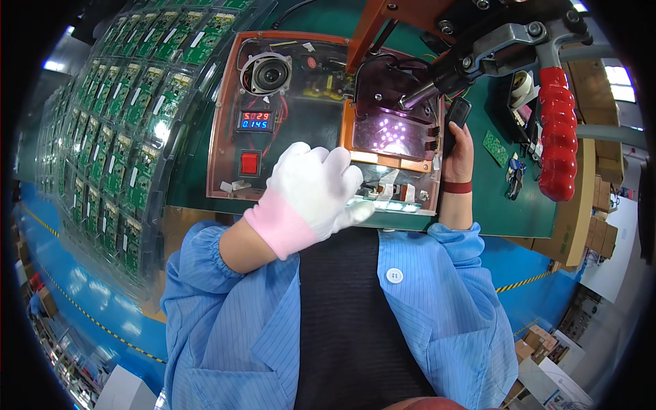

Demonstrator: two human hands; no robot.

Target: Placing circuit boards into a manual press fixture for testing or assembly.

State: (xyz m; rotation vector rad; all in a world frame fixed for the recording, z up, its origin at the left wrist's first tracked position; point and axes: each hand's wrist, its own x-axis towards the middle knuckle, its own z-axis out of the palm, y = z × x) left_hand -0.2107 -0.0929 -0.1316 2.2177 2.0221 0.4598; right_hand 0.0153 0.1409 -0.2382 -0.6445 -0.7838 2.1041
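My left hand (316, 184), in a white glove with a pink cuff, hovers over the front of a clear-topped test box (224, 137). Its fingers bend loosely, with the thumb apart from them near the box's lit front edge; I see nothing in its grip. My right hand (460, 156) is bare, with a dark red wristband, and grips a black remote control (458, 111) at the box's right side. Between the hands, an orange-framed fixture (348, 130) sits under a clear plate, where a cluster of small lights glows pinkish white. A metal plunger (420, 96) angles down toward that plate.
A toggle clamp with a red ridged handle (558, 137) overhangs the right. On the box are a speaker (270, 73), a lit digital meter (256, 121) and a red switch (249, 162). Stacked clear trays of green circuit boards (116, 150) stand left. A loose board (495, 148) lies right.
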